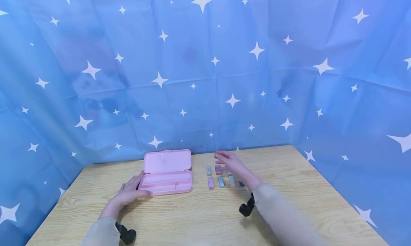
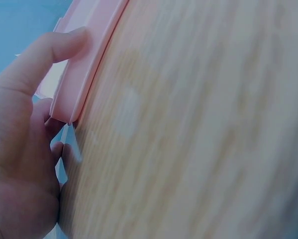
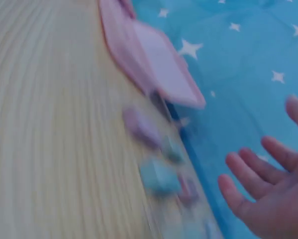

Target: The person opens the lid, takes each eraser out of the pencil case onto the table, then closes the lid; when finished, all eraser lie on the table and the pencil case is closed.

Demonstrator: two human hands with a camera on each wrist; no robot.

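A pink pencil case point(image 1: 167, 193) lies with its lid point(image 1: 167, 161) raised on the table, its long and short compartments bare. My left hand point(image 1: 130, 191) grips its left end, the thumb point(image 2: 71, 44) pressed on the front wall and the other fingers round the side. Over the small blocks to the right, my right hand point(image 1: 232, 163) hovers with fingers spread and nothing in them. A purple block point(image 1: 211, 183), a blue block point(image 1: 221, 182) and a pale grey-blue block point(image 1: 231, 181) lie in the front row. Behind them is a mauve block point(image 1: 218, 169), partly under the hand.
Another pale block point(image 1: 208, 170) starts the back row, and a dark blue block point(image 1: 242, 184) shows beside the right wrist. A blue curtain with white stars point(image 1: 205, 96) hangs along the back and sides of the wooden table point(image 1: 192, 221).
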